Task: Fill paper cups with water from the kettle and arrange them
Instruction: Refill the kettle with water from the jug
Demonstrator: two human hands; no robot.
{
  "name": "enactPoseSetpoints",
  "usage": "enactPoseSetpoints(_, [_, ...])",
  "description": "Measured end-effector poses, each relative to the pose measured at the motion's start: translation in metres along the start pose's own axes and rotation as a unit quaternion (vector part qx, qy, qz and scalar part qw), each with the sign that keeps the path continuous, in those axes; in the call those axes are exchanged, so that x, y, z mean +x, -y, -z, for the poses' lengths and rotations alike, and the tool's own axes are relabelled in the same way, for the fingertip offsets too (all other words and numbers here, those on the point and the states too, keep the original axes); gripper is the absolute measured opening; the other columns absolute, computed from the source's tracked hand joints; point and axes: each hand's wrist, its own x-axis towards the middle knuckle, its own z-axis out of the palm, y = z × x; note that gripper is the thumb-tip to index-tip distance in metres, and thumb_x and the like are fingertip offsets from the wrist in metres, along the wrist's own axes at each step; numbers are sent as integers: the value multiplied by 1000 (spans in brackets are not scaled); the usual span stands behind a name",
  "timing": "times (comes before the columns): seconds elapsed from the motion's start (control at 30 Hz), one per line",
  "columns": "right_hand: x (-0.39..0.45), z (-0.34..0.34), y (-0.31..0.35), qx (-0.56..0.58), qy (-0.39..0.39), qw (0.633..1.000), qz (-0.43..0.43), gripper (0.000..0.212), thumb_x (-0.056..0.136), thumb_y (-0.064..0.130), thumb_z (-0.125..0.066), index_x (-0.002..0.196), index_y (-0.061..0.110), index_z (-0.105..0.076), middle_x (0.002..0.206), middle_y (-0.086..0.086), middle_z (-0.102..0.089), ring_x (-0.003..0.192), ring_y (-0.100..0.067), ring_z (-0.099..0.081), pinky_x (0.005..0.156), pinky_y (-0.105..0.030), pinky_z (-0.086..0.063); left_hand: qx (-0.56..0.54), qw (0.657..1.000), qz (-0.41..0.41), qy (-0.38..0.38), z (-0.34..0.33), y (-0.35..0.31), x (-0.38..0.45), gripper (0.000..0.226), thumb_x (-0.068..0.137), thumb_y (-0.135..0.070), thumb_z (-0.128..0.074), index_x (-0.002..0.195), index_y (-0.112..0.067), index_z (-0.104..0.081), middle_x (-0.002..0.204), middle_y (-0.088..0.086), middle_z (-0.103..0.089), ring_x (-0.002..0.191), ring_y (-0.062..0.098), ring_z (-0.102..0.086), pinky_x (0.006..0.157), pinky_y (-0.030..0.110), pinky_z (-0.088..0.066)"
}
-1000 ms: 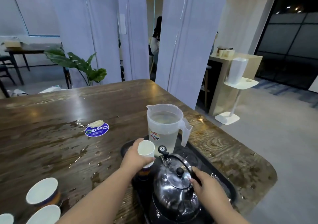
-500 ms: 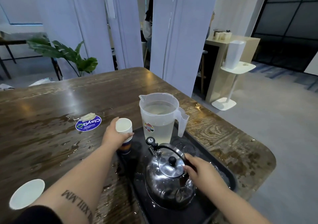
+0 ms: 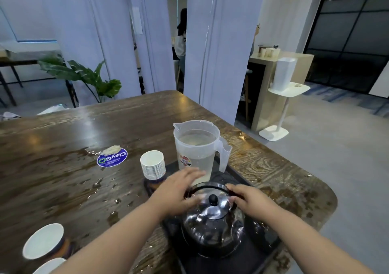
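A shiny steel kettle with a black lid knob stands on a black tray near the table's front right. My right hand grips the right end of its black handle. Over the kettle's left side my left hand is spread flat with its fingers apart, holding nothing and slightly blurred. A stack of white paper cups stands upright at the tray's left edge, just beyond my left hand. Two single paper cups sit at the front left.
A clear plastic pitcher of water stands at the tray's far end, close behind the kettle. The wooden table is wet with puddles. A blue round sticker lies left of the cup stack. The table edge runs close on the right.
My left hand carried the cup stack left off the tray area, set it down, let go, and moved back over the kettle. My right hand stayed on the handle.
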Motion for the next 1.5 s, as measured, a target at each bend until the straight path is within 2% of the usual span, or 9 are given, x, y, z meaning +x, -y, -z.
enactPoseSetpoints(0.1, [9, 9, 4, 6, 34, 999, -6, 40, 99, 27, -50, 138, 30, -48, 130, 15, -54, 117, -5, -50, 85, -14, -32, 83, 991, -7, 108, -18, -10, -3, 95, 69, -81, -48, 137, -61, 15, 159, -8, -9, 145, 14, -15, 119, 38, -16])
enactPoseSetpoints(0.2, [17, 9, 7, -21, 48, 999, -11, 43, 101, 27, -45, 143, 33, -40, 134, 10, -52, 119, -11, -49, 88, -19, -34, 100, 986, 42, 125, -32, -10, -2, 121, 56, -83, -58, 139, -53, 25, 158, -1, -6, 141, 25, -24, 114, 46, -27])
enactPoseSetpoints(0.4, [31, -10, 5, -132, 9, 990, -45, 48, 102, 37, -37, 148, 25, -34, 125, -4, -41, 118, -20, -42, 99, -30, -37, 144, 977, 99, 119, -44, -15, -2, 140, 50, -84, -65, 150, -30, 18, 154, 1, -14, 137, 26, -27, 114, 41, -25])
enactPoseSetpoints(0.57, [24, -19, 26, -190, -105, 976, 22, 40, 96, 48, -42, 126, 22, -48, 115, -2, -49, 110, -22, -50, 87, -34, -42, 140, 973, 134, 129, -46, -20, 0, 143, 48, -82, -68, 152, -25, 13, 154, 4, -17, 138, 26, -26, 115, 41, -23])
enactPoseSetpoints(0.73, [22, -40, 40, -156, -22, 986, 47, 31, 94, 53, -38, 97, 23, -43, 106, -1, -60, 99, -24, -58, 68, -33, -37, 137, 967, 155, 152, -42, -25, 4, 139, 54, -75, -72, 153, -19, 7, 150, 6, -24, 135, 26, -27, 114, 41, -23])
enactPoseSetpoints(1.0, [29, -47, 37, -179, -27, 983, 17, 40, 88, 63, -44, 75, 25, -39, 81, 6, -46, 82, -21, -56, 61, -30, -35, 92, 965, 162, 185, -36, -23, 7, 140, 55, -70, -77, 153, -18, 9, 155, 4, -18, 140, 25, -21, 117, 40, -18])
enactPoseSetpoints(1.23, [30, -50, 32, -140, -52, 989, 8, 45, 88, 61, -46, 67, 23, -36, 65, 7, -40, 73, -18, -51, 59, -31, -30, 55, 966, 160, 198, -27, -24, 7, 138, 58, -63, -80, 153, -17, 9, 158, 2, -10, 144, 25, -12, 118, 39, -14])
enactPoseSetpoints(1.37, [30, -43, 28, 8, -89, 995, -49, 39, 91, 53, -48, 68, 23, -40, 68, 5, -48, 71, -16, -51, 55, -28, -32, 42, 966, 173, 189, -26, -24, 7, 136, 60, -62, -79, 153, -16, 7, 161, -2, -1, 146, 24, -7, 118, 38, -10])
enactPoseSetpoints(1.5, [22, -42, 20, 44, -98, 993, -45, 43, 90, 54, -50, 74, 14, -50, 67, 2, -54, 63, -12, -50, 56, -30, -34, 31, 963, 184, 194, -25, -25, 7, 136, 59, -62, -80, 154, -16, 6, 161, -3, 3, 147, 24, -3, 118, 39, -9])
